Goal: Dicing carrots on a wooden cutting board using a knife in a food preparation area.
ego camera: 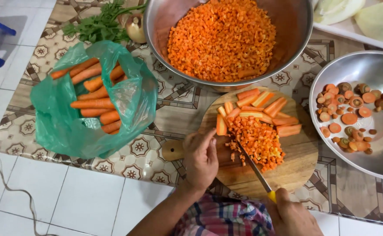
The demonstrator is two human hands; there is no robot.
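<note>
left hand: we see our left hand [201, 158] flat, fingers loosely spread, tips on a carrot stick [221, 125] at the board's left edge
right hand: our right hand [291, 215] closed round the yellow handle of a knife [252, 165], blade angled into the diced carrot pile [258, 140]
board: round wooden cutting board [296, 164], carrot strips [270, 109] along its far side
around: big metal bowl [294, 26] of diced carrot just beyond the board; smaller metal bowl [370, 70] with carrot ends to the right; green bag [60, 126] of whole carrots to the left; herbs [97, 24] and an onion [135, 27] farther off
in the way: we see nothing between blade and pile
</note>
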